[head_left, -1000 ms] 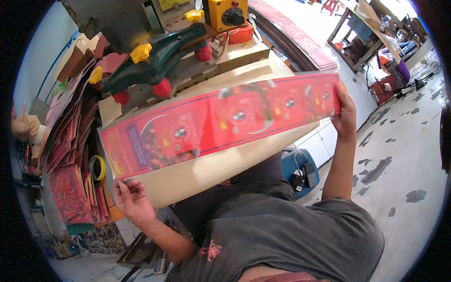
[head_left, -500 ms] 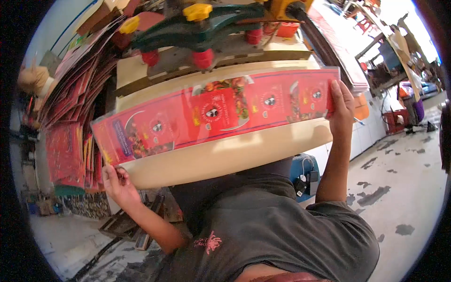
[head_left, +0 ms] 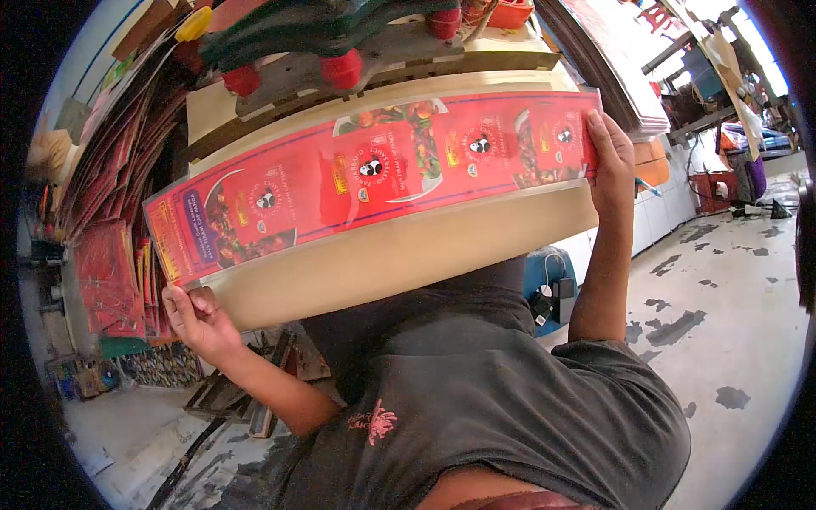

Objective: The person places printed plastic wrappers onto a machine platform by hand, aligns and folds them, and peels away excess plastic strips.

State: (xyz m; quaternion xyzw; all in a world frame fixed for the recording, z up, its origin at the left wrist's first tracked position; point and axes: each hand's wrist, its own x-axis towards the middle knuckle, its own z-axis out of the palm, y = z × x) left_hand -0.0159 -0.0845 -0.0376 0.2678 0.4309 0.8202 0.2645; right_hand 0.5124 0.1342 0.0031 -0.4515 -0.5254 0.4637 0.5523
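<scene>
A long red printed sheet [head_left: 314, 183] with panda logos and food pictures, in a clear glossy layer, stretches slantwise across the view above a cream-coloured board [head_left: 408, 242]. My left hand [head_left: 200, 323] pinches its lower left corner between thumb and finger. At the other end my right hand [head_left: 610, 161] grips the right edge, thumb on top and the other fingers mostly hidden behind. Just beyond the sheet is a machine with a dark green clamp arm [head_left: 314, 30] and red round feet [head_left: 342, 70].
Stacks of red printed sheets [head_left: 110, 263] lean at the left. A long pile of sheets [head_left: 608, 68] lies at the upper right. A blue container [head_left: 551, 289] with a cable and black adapters stands beside my lap. The floor [head_left: 705, 340] at the right is patchy.
The view has shifted. The sheet, still held at both ends, sits a little higher and further left in view than half a second ago, and its print now shows sharply.
</scene>
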